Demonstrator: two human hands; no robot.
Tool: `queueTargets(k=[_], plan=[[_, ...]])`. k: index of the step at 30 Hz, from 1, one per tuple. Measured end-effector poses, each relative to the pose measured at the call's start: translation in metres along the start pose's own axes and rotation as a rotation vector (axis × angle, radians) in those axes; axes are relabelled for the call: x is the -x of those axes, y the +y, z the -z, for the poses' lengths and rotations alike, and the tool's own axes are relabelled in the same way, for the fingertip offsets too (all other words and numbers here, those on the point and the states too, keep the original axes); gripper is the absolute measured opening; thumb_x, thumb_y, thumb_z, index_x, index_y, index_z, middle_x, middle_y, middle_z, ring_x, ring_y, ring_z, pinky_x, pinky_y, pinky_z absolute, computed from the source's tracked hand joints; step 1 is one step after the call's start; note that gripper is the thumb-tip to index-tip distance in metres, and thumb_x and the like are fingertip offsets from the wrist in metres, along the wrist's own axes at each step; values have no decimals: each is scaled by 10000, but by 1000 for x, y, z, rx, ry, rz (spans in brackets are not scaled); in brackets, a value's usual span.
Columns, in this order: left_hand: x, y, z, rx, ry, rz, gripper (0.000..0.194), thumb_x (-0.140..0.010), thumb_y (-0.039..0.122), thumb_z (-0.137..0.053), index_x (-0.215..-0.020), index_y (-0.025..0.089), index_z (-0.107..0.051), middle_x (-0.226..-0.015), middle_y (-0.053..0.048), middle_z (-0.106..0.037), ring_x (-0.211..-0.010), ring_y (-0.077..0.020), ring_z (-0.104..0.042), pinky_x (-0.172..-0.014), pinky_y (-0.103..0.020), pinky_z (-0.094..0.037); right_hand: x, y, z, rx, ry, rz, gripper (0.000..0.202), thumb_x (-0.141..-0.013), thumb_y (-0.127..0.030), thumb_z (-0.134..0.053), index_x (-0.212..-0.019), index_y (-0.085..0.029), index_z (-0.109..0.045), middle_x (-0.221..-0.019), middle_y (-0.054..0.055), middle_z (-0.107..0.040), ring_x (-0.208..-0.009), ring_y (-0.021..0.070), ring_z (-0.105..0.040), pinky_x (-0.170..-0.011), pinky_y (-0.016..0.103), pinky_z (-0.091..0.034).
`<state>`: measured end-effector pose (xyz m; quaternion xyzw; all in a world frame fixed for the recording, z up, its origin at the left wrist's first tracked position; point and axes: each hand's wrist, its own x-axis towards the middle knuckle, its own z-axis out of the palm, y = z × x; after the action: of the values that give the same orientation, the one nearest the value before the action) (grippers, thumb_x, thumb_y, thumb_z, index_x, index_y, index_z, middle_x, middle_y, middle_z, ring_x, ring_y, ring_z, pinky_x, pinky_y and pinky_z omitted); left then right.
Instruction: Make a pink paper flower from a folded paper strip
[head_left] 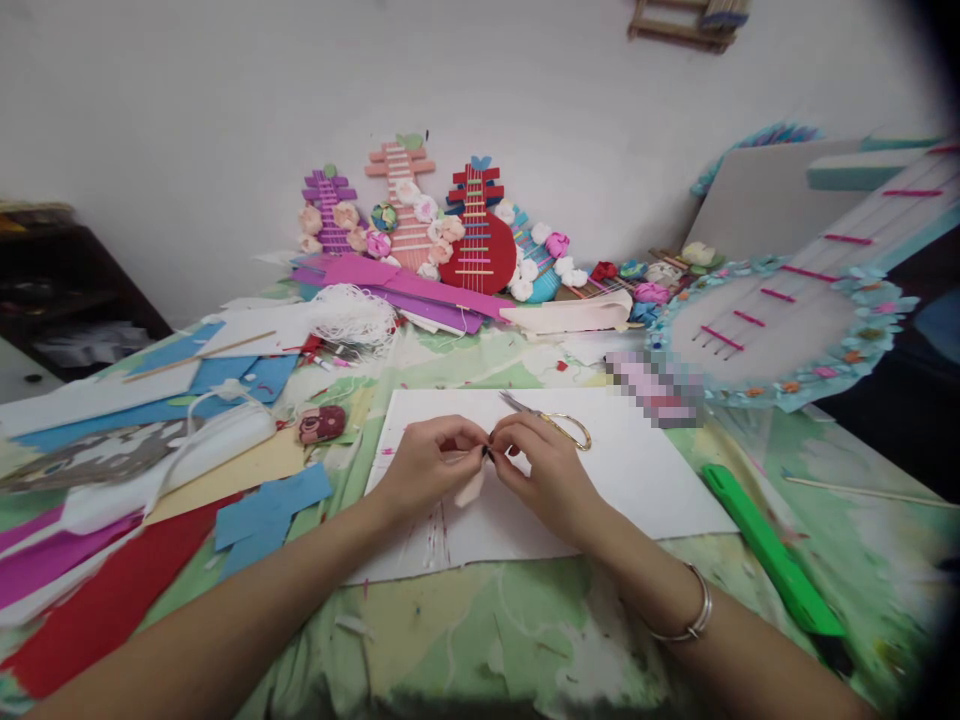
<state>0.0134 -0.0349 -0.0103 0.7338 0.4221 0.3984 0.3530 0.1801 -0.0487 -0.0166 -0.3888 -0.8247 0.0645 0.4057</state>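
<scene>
My left hand (431,460) and my right hand (551,475) meet above a white sheet (645,490), their fingertips pinched together. Between them is a small pale pink strip (471,487), which looks like paper or crepe; its lower end hangs below the fingers of my left hand. The fingers cover the strip's upper part. Just behind my right hand, gold-handled scissors (574,428) lie on the sheet, blades toward the back left. Thin reddish and clear streaks mark the sheet under the left hand.
A green utility knife (776,555) lies at the right. Blue paper pieces (274,515), a red sheet (124,595) and a patterned case (321,425) are at the left. Behind stand white string (352,318), a red paper lute (480,250) and a large flower-edged lute (772,330).
</scene>
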Motion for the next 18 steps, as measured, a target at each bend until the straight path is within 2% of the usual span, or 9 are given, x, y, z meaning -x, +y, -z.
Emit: queueTargets(k=[6,9,12,18], plan=[[0,0,-1,-68,3,-127,84,-708,117,-505,-727,139,-584,-750,-30,-605,-696,-128,-565,-642,-221,-447,-2,1,-1,-164,7,-20,91,-759,-87,-499,-741,-176,-512,-885,57,-548,-806,141,-524,-682,275,-446],[0,1,-1,-79,11,-147,72,-704,102,-507,-708,143,-566,-753,-26,-592,-695,-124,-556,-637,-219,-441,-4,0,-1,-206,3,-31,82,-748,-96,-516,-720,-172,-512,-882,58,-540,-803,144,-527,-675,277,-448],[0,1,-1,-61,27,-128,67,-704,104,-517,-715,143,-570,-774,-31,-597,-700,-125,-558,-641,-223,-445,-5,0,0,-234,4,-52,81,-759,-106,-516,-710,-169,-530,-876,60,-543,-784,141,-536,-653,269,-450],[0,1,3,54,75,-40,86,-748,185,-541,-767,140,-612,-809,-45,-625,-714,-126,-575,-643,-219,-458,-4,1,6,-157,78,-72,126,-774,-100,-522,-795,-188,-611,-863,44,-574,-805,144,-559,-716,289,-447]])
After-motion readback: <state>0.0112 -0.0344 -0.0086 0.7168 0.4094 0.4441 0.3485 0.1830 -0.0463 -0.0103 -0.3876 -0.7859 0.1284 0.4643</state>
